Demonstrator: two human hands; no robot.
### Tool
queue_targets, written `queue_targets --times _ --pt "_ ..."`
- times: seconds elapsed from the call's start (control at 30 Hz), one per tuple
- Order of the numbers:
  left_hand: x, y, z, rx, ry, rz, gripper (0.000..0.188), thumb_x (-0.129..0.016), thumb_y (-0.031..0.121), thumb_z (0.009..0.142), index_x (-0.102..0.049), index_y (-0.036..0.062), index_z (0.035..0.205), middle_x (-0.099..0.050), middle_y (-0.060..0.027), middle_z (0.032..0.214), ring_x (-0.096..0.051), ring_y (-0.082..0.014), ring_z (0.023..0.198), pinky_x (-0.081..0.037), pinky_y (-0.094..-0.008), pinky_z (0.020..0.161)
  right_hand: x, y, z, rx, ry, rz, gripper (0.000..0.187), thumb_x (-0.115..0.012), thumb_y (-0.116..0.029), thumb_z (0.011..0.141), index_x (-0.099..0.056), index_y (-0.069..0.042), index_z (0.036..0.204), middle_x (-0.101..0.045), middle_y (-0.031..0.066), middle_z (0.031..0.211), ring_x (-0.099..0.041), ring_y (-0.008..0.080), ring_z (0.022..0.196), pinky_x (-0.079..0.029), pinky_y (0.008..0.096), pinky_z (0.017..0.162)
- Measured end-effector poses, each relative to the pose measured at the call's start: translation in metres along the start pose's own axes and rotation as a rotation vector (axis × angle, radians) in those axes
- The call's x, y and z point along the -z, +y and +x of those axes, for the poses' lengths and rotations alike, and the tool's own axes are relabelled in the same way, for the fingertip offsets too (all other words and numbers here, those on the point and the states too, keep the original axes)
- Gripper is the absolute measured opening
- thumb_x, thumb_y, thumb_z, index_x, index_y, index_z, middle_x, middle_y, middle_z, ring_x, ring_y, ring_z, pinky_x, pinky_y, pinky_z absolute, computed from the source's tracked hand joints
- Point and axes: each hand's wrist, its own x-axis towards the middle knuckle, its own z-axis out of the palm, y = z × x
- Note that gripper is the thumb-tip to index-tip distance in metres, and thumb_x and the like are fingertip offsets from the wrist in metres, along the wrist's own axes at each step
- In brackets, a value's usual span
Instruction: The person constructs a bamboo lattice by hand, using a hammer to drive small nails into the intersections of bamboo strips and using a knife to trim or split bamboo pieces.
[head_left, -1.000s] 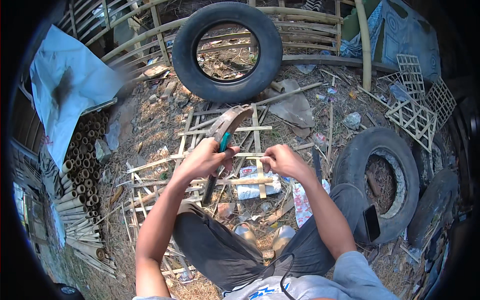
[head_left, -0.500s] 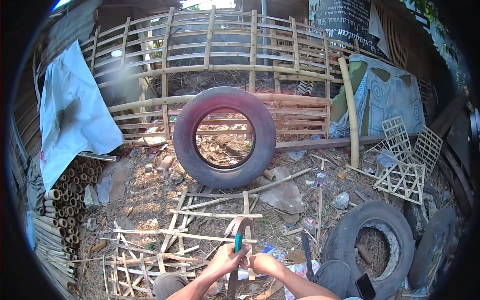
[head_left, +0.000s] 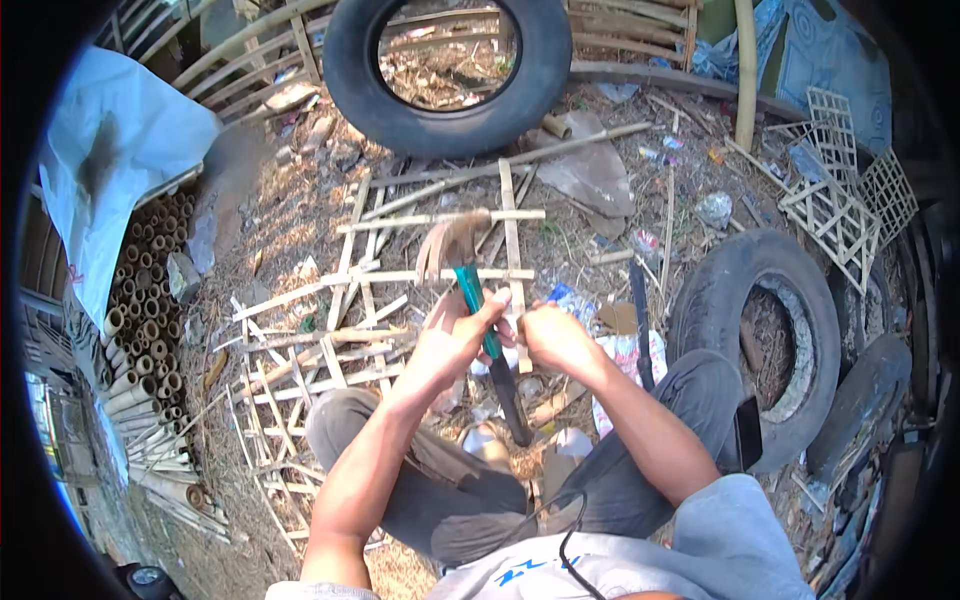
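Note:
In my left hand (head_left: 450,345) is a claw hammer (head_left: 467,283) with a teal and black handle. Its brownish head points up and away from me, and the dark end of the handle slants down between my knees. My right hand (head_left: 560,342) is closed just to the right of the hammer handle; what its fingers hold, if anything, is hidden. Below and ahead of both hands lies a lattice of split bamboo strips (head_left: 432,277) on the ground. One upright strip (head_left: 512,235) runs down toward the gap between my hands.
A tyre (head_left: 450,132) stands upright ahead, before a bamboo fence. Another tyre (head_left: 700,310) lies at right, near small bamboo grids (head_left: 825,215). Cut bamboo poles (head_left: 150,310) are stacked at left under a pale sheet (head_left: 130,150). A dark long tool (head_left: 641,325) stands by my right knee.
My view has tipped downward, bringing my legs and shirt into sight. The left hand still grips the hammer, whose handle now shows more fully. The right hand stays closed beside it.

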Motion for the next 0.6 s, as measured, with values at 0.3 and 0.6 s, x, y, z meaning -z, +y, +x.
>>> queue_targets --times 0.3,0.6 --pt "-0.003 -0.026 0.010 0.141 0.053 -0.151 0.039 -0.061 0.045 0.104 -0.066 0.0059 0.101 -0.073 -0.0068 0.091 -0.069 -0.0130 0.083 -0.047 -0.0279 0.064 -0.009 0.002 0.013 -0.300 -0.079 0.291 0.016 -0.062 -0.005 0.090 -0.069 0.009 0.095 -0.072 0.0236 0.080 -0.075 0.0326 0.080 -0.056 0.0426 0.070" --pt "-0.011 -0.071 0.023 0.164 0.109 -0.498 0.033 -0.064 0.035 0.104 -0.057 0.0056 0.092 -0.058 0.0000 0.072 -0.058 -0.0127 0.066 -0.052 -0.0292 0.074 -0.032 0.038 0.002 -0.389 -0.037 0.073 0.027 -0.066 -0.016 0.092 -0.071 0.000 0.114 -0.075 0.0212 0.095 -0.073 0.0339 0.087 -0.055 0.0418 0.082"
